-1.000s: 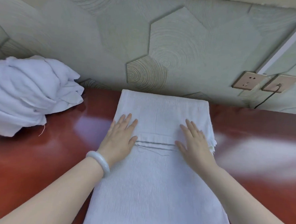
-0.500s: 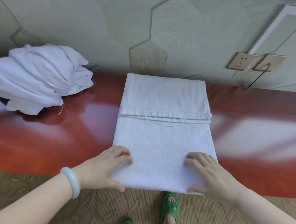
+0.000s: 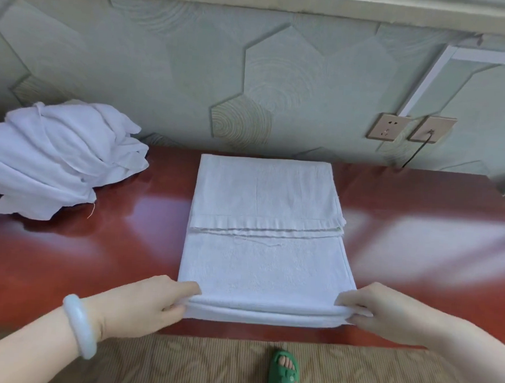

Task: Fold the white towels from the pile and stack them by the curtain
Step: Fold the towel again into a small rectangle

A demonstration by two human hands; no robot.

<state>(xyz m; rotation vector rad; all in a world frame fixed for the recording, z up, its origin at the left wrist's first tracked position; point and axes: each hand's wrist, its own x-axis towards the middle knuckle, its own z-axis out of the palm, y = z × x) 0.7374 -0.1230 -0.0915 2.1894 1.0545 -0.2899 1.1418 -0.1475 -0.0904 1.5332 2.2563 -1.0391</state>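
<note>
A white towel (image 3: 264,250) lies partly folded in the middle of the glossy red table (image 3: 111,242), its far half doubled over with a hem across the middle. My left hand (image 3: 152,303) pinches the towel's near left corner. My right hand (image 3: 385,312) pinches the near right corner. The near edge is lifted slightly off the table. A crumpled pile of white towels (image 3: 57,160) sits at the table's far left against the wall.
A green patterned wall runs behind the table, with two wall sockets (image 3: 409,128) and a black cable at the right. The table's near edge meets a woven floor mat (image 3: 178,363), where a foot in a green sandal (image 3: 284,374) stands.
My hands slid from the towel's middle fold back to its near edge, then moved out to the two near corners and took hold of them. The view pulled back from the table.
</note>
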